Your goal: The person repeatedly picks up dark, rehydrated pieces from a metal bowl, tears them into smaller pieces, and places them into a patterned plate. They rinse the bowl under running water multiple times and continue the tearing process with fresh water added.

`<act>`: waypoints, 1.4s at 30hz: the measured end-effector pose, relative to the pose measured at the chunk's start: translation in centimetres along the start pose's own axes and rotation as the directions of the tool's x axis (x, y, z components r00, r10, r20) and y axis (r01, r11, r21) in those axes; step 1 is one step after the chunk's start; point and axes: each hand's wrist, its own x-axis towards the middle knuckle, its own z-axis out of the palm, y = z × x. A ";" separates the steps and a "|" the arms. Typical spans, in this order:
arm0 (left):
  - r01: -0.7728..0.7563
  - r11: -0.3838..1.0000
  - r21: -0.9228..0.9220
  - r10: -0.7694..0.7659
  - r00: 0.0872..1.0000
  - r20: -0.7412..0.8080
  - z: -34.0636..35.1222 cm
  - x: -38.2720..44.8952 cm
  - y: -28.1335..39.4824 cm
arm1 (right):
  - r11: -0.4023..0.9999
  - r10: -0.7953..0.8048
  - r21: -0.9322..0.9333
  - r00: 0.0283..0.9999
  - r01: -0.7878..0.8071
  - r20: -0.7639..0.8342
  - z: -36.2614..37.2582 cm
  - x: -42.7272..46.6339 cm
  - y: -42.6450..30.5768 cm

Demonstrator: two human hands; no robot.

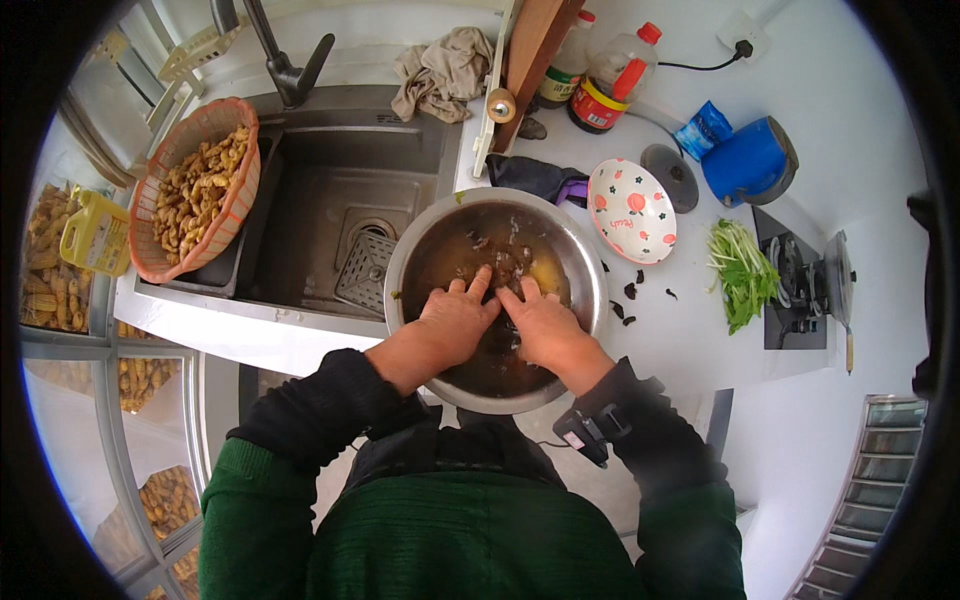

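Both of my hands are in a wide stainless-steel basin (pixel 592 315) of murky brown water (pixel 439 251). The fingers of my left hand (pixel 456 319) are spread and dip into the water left of centre. Close beside it, my right hand (pixel 547 322) also reaches in, its thumb near the left one. Dark bits and bubbles float beyond the fingertips. A yellowish patch (pixel 549 271) shows through the water past my right hand. The murk hides the fingertips, so whether they grip anything is unclear. Small dark scraps (pixel 629 290) lie on the counter right of the basin.
Left of the basin is a sink (pixel 300 217) with a faucet (pixel 292 79); a pink basket (pixel 251 176) of ginger-like roots stands at its side. To the right are a patterned bowl (pixel 634 214), leafy greens (pixel 742 281), a stove (pixel 780 330), and bottles (pixel 604 94) behind.
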 end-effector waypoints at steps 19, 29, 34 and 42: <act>0.027 0.770 -0.637 -0.319 0.881 -0.349 -0.1 1.9 -1.4 | 0.933 0.179 0.359 0.904 -0.031 -0.388 -2.3 2.5 0.5; -0.073 0.804 -0.590 -0.177 0.918 -0.355 -1.4 0.0 -2.0 | 0.866 0.066 0.499 0.982 0.030 -0.174 -3.1 1.6 2.4; 0.103 0.694 -0.713 -0.331 0.925 -0.188 -1.2 -0.6 -3.5 | 0.730 0.228 0.644 0.970 -0.229 0.087 -5.3 2.0 3.1; 0.047 0.206 -0.977 -0.141 0.990 0.018 -0.7 2.4 -3.5 | 0.725 -0.034 0.684 0.988 -0.081 0.152 -4.1 3.4 1.6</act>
